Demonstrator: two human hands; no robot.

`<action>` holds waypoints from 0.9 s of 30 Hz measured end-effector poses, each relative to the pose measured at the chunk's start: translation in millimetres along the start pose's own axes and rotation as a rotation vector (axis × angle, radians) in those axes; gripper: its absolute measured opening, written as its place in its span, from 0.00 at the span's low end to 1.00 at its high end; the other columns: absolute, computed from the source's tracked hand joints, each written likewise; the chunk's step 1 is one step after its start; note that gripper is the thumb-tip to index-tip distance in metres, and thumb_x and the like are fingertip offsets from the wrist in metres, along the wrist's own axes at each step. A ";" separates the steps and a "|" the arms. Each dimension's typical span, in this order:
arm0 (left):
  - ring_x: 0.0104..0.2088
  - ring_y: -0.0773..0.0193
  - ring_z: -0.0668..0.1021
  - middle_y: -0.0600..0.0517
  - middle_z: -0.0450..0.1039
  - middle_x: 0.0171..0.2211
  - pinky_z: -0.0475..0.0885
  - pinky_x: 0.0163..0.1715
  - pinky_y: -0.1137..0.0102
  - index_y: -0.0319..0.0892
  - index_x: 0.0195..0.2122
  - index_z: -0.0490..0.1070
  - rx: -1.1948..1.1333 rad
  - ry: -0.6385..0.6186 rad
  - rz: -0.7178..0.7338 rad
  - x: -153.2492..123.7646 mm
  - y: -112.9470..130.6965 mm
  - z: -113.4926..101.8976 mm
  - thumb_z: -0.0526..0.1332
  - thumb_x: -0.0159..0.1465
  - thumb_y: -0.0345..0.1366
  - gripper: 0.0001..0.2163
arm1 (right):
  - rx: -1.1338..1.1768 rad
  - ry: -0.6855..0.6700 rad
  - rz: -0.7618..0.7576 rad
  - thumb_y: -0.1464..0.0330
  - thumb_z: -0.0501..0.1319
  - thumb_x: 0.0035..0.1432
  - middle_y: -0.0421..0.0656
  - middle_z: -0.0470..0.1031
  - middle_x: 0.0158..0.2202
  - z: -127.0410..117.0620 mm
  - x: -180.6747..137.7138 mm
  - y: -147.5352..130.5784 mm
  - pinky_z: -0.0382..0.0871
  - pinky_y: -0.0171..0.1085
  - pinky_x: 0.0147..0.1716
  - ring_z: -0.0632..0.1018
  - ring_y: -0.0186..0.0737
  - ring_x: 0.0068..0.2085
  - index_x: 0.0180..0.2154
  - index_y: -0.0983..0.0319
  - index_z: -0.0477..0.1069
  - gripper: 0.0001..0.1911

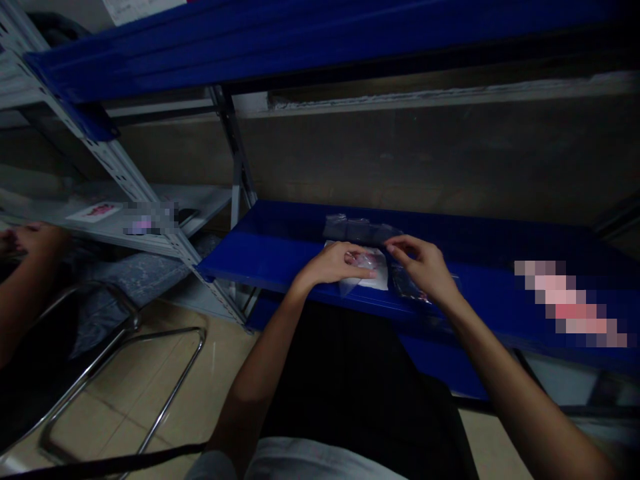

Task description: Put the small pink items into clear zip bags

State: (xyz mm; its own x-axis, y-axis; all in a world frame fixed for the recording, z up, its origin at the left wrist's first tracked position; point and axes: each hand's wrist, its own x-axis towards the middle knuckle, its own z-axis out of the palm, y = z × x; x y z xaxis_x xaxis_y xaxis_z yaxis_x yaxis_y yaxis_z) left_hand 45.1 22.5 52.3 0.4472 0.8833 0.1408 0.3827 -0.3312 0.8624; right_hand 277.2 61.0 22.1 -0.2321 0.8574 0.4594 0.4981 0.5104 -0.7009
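On the blue shelf, my left hand (336,263) is curved over a clear plastic bag (367,261) with something pinkish in or under it. Its thumb and fingers lie around the bag, and a clear corner sticks out below the thumb. Beneath is a white sheet (379,274). To the right, my right hand (425,265) is raised a little, thumb and forefinger tips pinched together; whatever they hold is too small to make out. Below this hand lie shiny clear packets (407,285), partly covered by it. Behind both hands is a row of clear plastic bags (356,229).
The blue shelf (280,233) has an upper blue beam (300,40) above it. A blurred pinkish patch (570,303) is at the right. Leftward are a metal upright (135,187), a grey shelf (200,230), a chrome chair frame (165,407) and another person's arm (30,280).
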 end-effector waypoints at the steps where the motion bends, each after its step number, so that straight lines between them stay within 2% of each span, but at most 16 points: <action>1: 0.40 0.61 0.80 0.45 0.82 0.44 0.74 0.42 0.67 0.38 0.53 0.79 0.029 0.028 -0.028 -1.0 1.2 -2.0 0.74 0.55 0.46 0.27 | -0.082 -0.023 -0.015 0.62 0.61 0.64 0.48 0.81 0.40 0.6 0.4 9.9 0.70 0.43 0.43 0.79 0.48 0.40 0.43 0.60 0.81 0.13; 5: 0.42 0.58 0.80 0.43 0.81 0.45 0.74 0.41 0.66 0.38 0.52 0.80 0.153 0.159 -0.080 -5.0 1.9 -11.1 0.74 0.53 0.51 0.29 | -0.368 -0.145 -0.148 0.64 0.57 0.67 0.52 0.77 0.39 6.8 -3.6 42.6 0.69 0.45 0.43 0.76 0.51 0.41 0.47 0.62 0.82 0.17; 9: 0.40 0.58 0.80 0.45 0.82 0.43 0.74 0.41 0.66 0.39 0.51 0.80 0.184 0.222 -0.074 -6.6 -4.5 -17.5 0.74 0.53 0.52 0.28 | -0.479 -0.190 -0.217 0.64 0.55 0.69 0.54 0.74 0.42 12.1 -8.4 55.4 0.68 0.46 0.46 0.74 0.53 0.46 0.50 0.60 0.82 0.18; 16: 0.42 0.58 0.81 0.44 0.82 0.45 0.75 0.41 0.66 0.40 0.52 0.80 0.170 0.223 -0.078 -6.1 -11.4 -19.1 0.74 0.53 0.52 0.29 | -0.518 -0.207 -0.236 0.62 0.55 0.69 0.53 0.72 0.43 14.8 -5.6 61.1 0.69 0.46 0.47 0.73 0.52 0.46 0.49 0.59 0.82 0.18; 21: 0.42 0.57 0.81 0.43 0.81 0.47 0.76 0.42 0.64 0.39 0.51 0.80 0.171 0.227 -0.107 -7.7 -7.1 -17.7 0.74 0.52 0.51 0.29 | -0.497 -0.203 -0.234 0.62 0.57 0.68 0.54 0.74 0.42 20.9 1.9 61.1 0.69 0.46 0.47 0.74 0.53 0.45 0.47 0.60 0.82 0.17; 27: 0.42 0.57 0.81 0.44 0.81 0.45 0.75 0.41 0.65 0.39 0.50 0.80 0.203 0.228 -0.113 -9.7 -1.9 -18.4 0.74 0.53 0.51 0.28 | -0.481 -0.216 -0.214 0.64 0.57 0.67 0.53 0.74 0.41 26.4 5.6 61.4 0.69 0.44 0.45 0.75 0.52 0.45 0.44 0.61 0.80 0.14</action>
State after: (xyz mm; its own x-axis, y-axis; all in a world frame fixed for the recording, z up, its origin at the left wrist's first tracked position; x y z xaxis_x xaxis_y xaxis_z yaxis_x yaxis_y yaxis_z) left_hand 25.2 20.6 58.2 0.2090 0.9623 0.1742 0.5838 -0.2657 0.7672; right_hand 284.4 98.9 -32.8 -0.5104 0.7578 0.4065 0.7336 0.6303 -0.2541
